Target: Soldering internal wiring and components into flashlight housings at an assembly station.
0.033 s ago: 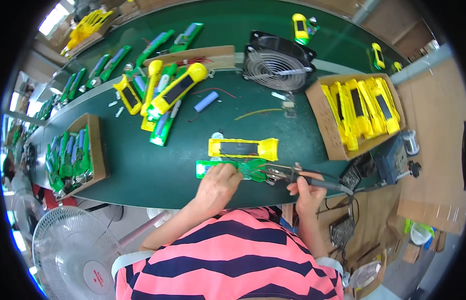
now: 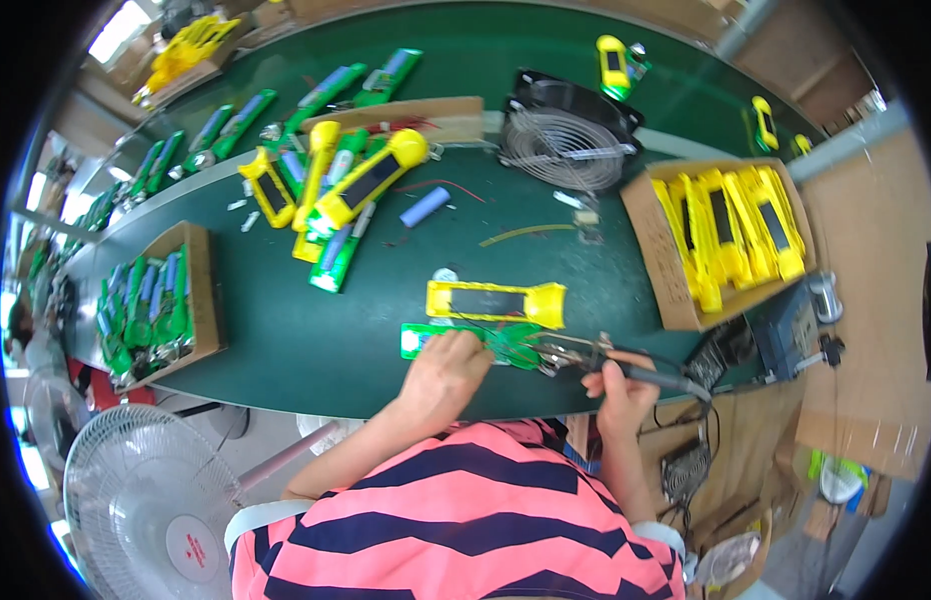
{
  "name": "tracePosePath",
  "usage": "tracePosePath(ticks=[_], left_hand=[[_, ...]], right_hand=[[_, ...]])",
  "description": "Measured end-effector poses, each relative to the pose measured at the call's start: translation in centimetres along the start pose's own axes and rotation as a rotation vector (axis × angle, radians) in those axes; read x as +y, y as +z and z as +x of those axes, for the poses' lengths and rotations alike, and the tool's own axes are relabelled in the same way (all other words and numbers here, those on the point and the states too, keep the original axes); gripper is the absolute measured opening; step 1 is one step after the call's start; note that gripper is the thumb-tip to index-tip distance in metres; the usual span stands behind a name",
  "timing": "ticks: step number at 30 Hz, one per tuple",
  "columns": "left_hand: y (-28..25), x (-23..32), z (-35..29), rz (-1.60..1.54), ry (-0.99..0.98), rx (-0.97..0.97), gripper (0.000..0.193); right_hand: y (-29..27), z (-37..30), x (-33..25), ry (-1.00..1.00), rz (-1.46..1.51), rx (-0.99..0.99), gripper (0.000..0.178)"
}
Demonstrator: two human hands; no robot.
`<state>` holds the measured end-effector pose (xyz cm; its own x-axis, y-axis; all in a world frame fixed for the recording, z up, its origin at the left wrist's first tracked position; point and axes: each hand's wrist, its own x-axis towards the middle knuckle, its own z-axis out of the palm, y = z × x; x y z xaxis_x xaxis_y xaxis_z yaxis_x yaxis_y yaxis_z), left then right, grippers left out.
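Note:
A green lamp housing [image 2: 414, 343] with thin wires lies crosswise before me at the table's near edge. My left hand [image 2: 448, 375] is over its left half, fingers drawn together; what they pinch is hidden beneath them. In my right hand [image 2: 624, 395] is a soldering iron [image 2: 641, 374], held like a pen by its dark handle, its tip end pointing left over the right part of the green housing. Shiny metal parts [image 2: 561, 355] lie at that end. Just beyond lies a yellow housing [image 2: 546, 305] with a dark panel, thin wires running between the two.
Boxes of green housings [image 2: 208, 310] and yellow housings [image 2: 646, 250] flank the work. Behind are a pile of housings [image 2: 371, 185], a blue cylindrical cell [image 2: 426, 207] and a black fan [image 2: 571, 140]. A soldering station [image 2: 776, 330] stands right, its cord trailing from the iron.
The whole view has shifted slightly, so things appear a little further right. Both hands keep nearly the same place over the green housing, the soldering iron still in my right hand.

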<state>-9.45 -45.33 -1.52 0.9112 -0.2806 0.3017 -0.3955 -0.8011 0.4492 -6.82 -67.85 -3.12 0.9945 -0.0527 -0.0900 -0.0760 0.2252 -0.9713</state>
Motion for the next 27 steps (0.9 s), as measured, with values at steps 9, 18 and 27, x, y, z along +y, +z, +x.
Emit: tracePosePath(ticks=[9,18,27], left_hand=[[-2.9,-4.3,2.5,-0.133,-0.268,0.259,0.007],[-12.1,-21.4,-2.7,0.346,-0.678,0.8,0.017],[-11.2,-29.4,-4.2,0.12,-0.864,0.589,0.016]], right_hand=[[-2.0,0.1,0.1,-0.228,-0.125,0.176,0.018],[-3.1,0.5,-0.4,-0.292,-0.203,0.224,0.018],[-2.2,0.6,-0.3,-0.286,-0.193,0.2,0.016]])
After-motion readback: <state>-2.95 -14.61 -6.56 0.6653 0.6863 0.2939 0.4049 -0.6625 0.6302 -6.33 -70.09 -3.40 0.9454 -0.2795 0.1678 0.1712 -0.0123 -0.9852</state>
